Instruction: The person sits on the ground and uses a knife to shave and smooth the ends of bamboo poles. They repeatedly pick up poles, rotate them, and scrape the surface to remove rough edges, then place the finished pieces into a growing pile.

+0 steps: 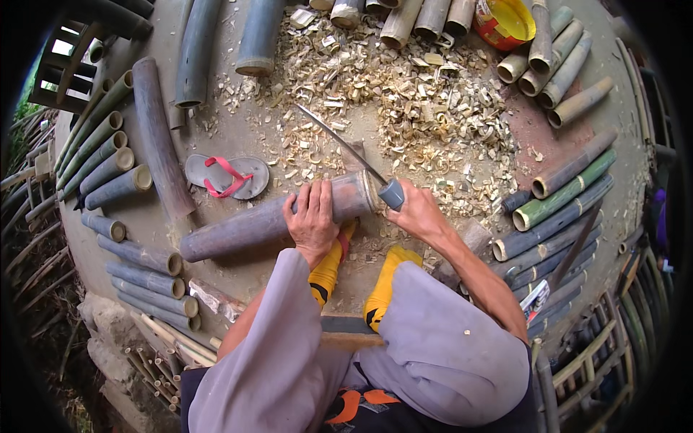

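Note:
A thick grey-brown bamboo tube (pixel 249 227) lies slanting in front of me, its pale cut end toward the right. My left hand (pixel 314 220) rests over the tube near that end, fingers bent around its top and pressing on it. My right hand (pixel 419 211) is closed round the blue-grey handle of a long thin knife (pixel 336 137). The blade points away to the upper left, passing close to the tube's cut end; whether it touches cannot be told. A small wood block (pixel 354 153) shows just beyond the tube, partly hidden.
Pale wood chips (pixel 447 123) cover the floor ahead. Bamboo pieces (pixel 115 173) stand in rows at left, with more bamboo tubes (pixel 567 191) at right. A grey sandal with pink straps (pixel 227 177) lies beyond the tube. A red-yellow tub (pixel 505 23) sits far right. My feet wear yellow socks (pixel 390 278).

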Demonstrator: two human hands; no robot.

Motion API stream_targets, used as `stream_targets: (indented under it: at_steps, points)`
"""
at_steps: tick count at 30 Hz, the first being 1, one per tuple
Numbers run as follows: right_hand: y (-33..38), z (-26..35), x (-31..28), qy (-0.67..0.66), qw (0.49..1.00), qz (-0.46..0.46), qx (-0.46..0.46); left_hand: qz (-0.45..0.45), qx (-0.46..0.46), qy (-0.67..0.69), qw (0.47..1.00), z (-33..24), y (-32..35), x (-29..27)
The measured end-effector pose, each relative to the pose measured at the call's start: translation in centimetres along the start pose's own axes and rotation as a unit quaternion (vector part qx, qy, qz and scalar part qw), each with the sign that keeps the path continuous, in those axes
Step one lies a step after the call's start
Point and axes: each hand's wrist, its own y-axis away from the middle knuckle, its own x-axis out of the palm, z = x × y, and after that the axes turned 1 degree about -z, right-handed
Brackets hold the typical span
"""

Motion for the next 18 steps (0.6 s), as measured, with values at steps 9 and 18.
stream_targets:
  at_steps: [9,18]
  points:
    - [0.6,-3.1,0.9,0.009,1.0,0.002,0.008,0.032,-0.001,0.042,0.999,-1.0,0.3,-0.3]
    - [2.3,1.3,0.0,-0.026,0.995,-0.074,-0.068,0.277,-0.021,0.1,0.955,0.9,-3.2,-2.9]
